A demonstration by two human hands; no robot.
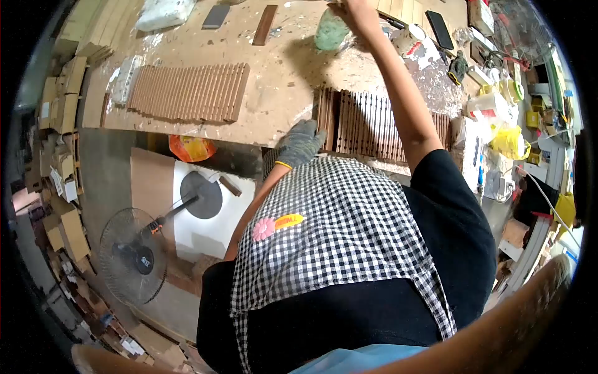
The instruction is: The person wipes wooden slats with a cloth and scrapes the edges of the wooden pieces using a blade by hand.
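My left hand (301,144), in a grey glove with a yellow cuff, rests at the table's front edge. Its fingers are slightly apart against the left end of a row of dark brown notched wooden strips (364,124). Bare and partly cut off by the top edge of the view, my right hand (356,14) is above a translucent green container (331,32). Its fingers are closed together, but what they hold is too small to make out. A second row of lighter brown notched strips (185,92) lies on the left of the table.
A white cup (409,40), a black phone (440,30) and a dark glove (458,67) lie at the right. One brown strip (265,25) and a grey piece (216,17) are at the back. A standing fan (134,255) is at the lower left.
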